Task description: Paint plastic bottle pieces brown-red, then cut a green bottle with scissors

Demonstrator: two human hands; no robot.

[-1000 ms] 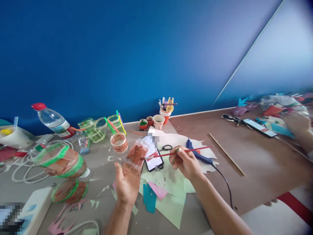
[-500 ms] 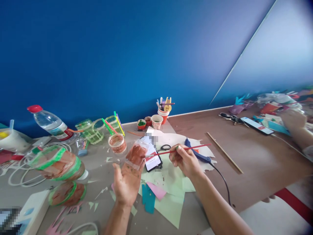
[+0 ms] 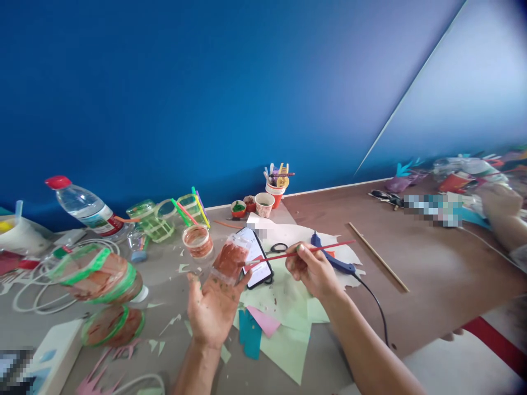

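Note:
My left hand (image 3: 214, 307) is palm up with thumb and fingers spread, bearing a clear plastic piece (image 3: 231, 261) coated in reddish-brown paint. Some fingers are hidden beneath the piece, and flecks of paint dot the palm. In my right hand (image 3: 312, 267) a thin red paintbrush (image 3: 280, 255) is pinched between thumb and fingers. Its tip reaches left to the painted piece's right edge. A phone (image 3: 258, 269) with a lit screen lies just behind the piece. Left of it stands a clear round container (image 3: 197, 241) smeared with brown paint.
A blue glue gun (image 3: 337, 263) with its cord lies right of my right hand, near a wooden stick (image 3: 379, 257). Paint cups (image 3: 264, 204) stand by the wall. Painted plastic bottle parts (image 3: 99, 274) and a water bottle (image 3: 88, 206) are at left. Another person's hand (image 3: 500, 203) is at far right.
The thumb and fingers of my left hand have spread wider, baring more of the palm under the plastic piece. My right hand and the paintbrush have hardly moved.

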